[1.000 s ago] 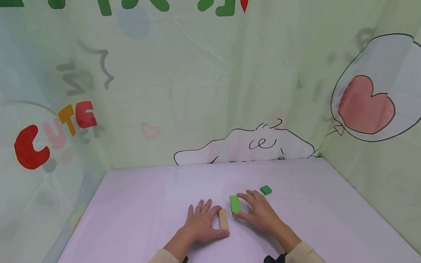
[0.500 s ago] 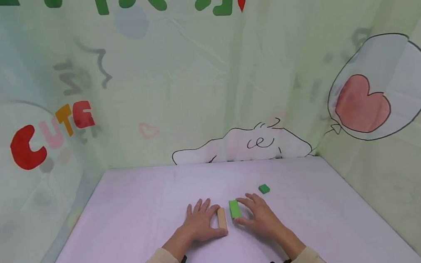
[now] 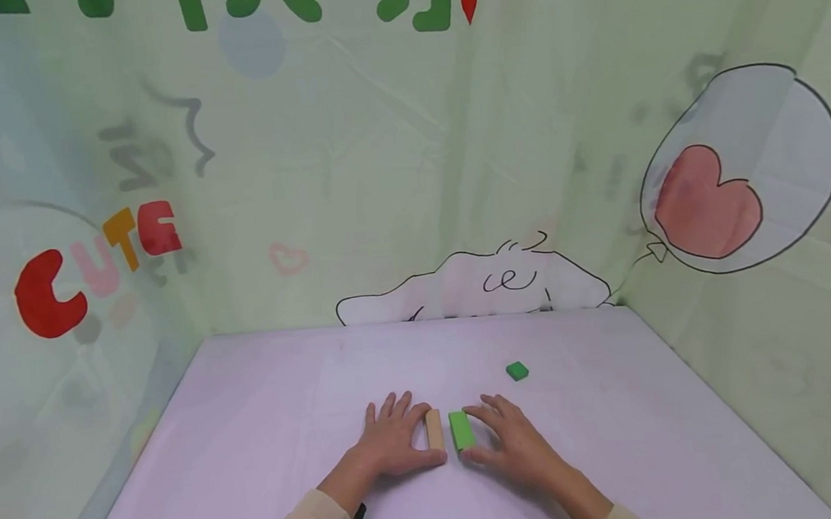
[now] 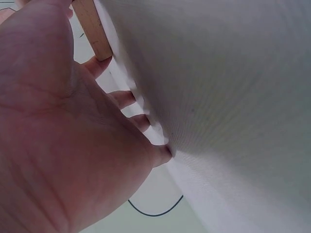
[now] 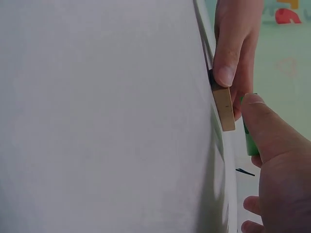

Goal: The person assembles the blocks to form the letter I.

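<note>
My left hand pinches a plain wooden block at its two ends, thumb at the near end and index finger at the far end. The left wrist view shows the wooden block against that fingertip, the other fingertips down on the white surface. Just to the right, my right hand holds a light green block the same way, between thumb and fingers. A narrow gap parts the two blocks, which lie nearly parallel. In the right wrist view the thumb covers much of the green block.
A small dark green block lies farther back on the pale table, beyond the right hand. Printed cloth walls rise at the back and both sides of the table.
My right hand has drawn the light green block toward me, so it now lies beside the wooden block. The left hand and wooden block stay nearly in place; the head view shifts slightly.
</note>
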A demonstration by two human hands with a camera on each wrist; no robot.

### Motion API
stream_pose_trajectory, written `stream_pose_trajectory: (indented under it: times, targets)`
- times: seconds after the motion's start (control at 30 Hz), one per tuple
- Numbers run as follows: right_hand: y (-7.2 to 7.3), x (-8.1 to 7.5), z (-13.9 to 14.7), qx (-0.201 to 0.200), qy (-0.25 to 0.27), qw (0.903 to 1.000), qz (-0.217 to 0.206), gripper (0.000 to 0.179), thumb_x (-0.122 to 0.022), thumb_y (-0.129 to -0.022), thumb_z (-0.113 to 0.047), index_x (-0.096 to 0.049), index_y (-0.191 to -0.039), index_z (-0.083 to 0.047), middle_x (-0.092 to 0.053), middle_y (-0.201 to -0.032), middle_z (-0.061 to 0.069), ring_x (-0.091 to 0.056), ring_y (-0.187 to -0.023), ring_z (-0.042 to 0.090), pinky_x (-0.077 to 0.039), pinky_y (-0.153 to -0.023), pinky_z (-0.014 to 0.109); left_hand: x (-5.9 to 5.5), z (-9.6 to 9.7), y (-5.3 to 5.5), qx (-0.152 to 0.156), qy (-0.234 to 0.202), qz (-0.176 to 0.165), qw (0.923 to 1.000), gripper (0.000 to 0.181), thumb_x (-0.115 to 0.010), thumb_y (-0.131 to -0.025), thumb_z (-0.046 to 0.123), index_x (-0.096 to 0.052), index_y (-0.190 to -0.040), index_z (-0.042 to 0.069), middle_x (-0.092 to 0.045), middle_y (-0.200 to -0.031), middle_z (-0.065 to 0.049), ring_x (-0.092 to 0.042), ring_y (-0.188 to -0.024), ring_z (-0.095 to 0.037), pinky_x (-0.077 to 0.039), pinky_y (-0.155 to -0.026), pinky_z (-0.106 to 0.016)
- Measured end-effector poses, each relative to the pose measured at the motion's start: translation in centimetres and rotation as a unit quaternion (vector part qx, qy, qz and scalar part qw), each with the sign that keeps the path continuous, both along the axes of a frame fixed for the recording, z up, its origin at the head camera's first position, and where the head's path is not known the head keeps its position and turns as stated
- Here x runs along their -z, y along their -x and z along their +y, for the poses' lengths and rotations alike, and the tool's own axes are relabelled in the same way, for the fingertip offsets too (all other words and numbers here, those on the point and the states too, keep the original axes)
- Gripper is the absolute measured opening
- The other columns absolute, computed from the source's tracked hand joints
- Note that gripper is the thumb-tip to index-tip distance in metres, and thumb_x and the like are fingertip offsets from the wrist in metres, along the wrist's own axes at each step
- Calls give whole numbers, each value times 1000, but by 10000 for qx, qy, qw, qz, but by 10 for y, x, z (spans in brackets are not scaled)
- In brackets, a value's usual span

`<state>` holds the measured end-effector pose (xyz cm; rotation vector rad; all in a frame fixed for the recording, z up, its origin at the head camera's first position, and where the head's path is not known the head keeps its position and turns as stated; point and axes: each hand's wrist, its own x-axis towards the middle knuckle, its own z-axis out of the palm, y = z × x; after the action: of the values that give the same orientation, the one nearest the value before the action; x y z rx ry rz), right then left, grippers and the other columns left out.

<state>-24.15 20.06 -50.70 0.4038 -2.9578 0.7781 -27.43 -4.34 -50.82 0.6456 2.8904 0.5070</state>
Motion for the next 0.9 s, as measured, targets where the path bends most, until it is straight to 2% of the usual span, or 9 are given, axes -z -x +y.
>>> stream_pose_trajectory:
  times: [0.5,0.73,0.9]
  targets:
    - [-20,4,0,-261,60,9995,184,69,-79,-84,-57,-62,-142,-24,-47,-157,19,-37,-148,47,-35,-113,70,-3,-3,0,124,-50,-94,9999,91,-70,-81,73,-46,-154,23,-31,-168,-15,-22,-157,-43,-14,-122,-71]
    - [-28,3,-4,-185,-15,9997,-179,73,-76,-83,-66,-60,-143,-27,-44,-160,16,-34,-150,47,-33,-114,72,-8,-5,-1,202,-12,-194,9996,98,-74,-77,73,-44,-155,23,-31,-169,-15,-22,-157,-42,-16,-123,-70]
    - [-33,2,-6,-299,10,9994,-173,74,-75,-83,-67,-61,-143,-26,-44,-160,16,-33,-151,47,-32,-114,72,-8,-5,-1,234,45,-178,9996,102,-76,-74,74,-42,-156,23,-30,-169,-14,-23,-157,-42,-16,-123,-69]
